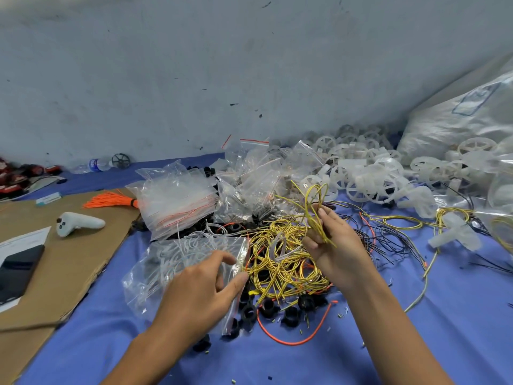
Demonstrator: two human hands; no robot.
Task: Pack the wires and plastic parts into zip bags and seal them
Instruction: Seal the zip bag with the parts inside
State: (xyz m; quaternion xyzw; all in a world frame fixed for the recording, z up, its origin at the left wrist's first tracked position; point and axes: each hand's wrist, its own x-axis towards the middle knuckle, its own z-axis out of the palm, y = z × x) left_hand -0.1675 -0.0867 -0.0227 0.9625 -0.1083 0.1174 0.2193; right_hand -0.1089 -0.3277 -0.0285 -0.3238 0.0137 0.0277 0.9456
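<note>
A small bundle of yellow wires (pixel 315 209) is clamped in the right hand (pixel 336 245), its loops standing above the fingers. The edge of a zip bag (pixel 177 259) is pinched by the left hand (pixel 205 287) (white wires (pixel 188 245) can be made out inside). For a clean fill, the mouth is best held wide and the loops gathered tight before being slid in, so nothing snags the seal. Between the hands lies the pile (pixel 277 265) of yellow wire, with black parts (pixel 266 308) just nearer the wrists. Beyond the right hand, wheels (pixel 361 173) are heaped. The worktop (pixel 416 329) is draped in blue. Cardboard (pixel 69 273) lies left of the left hand, and a scuffed wall (pixel 194 65) rises behind.
</note>
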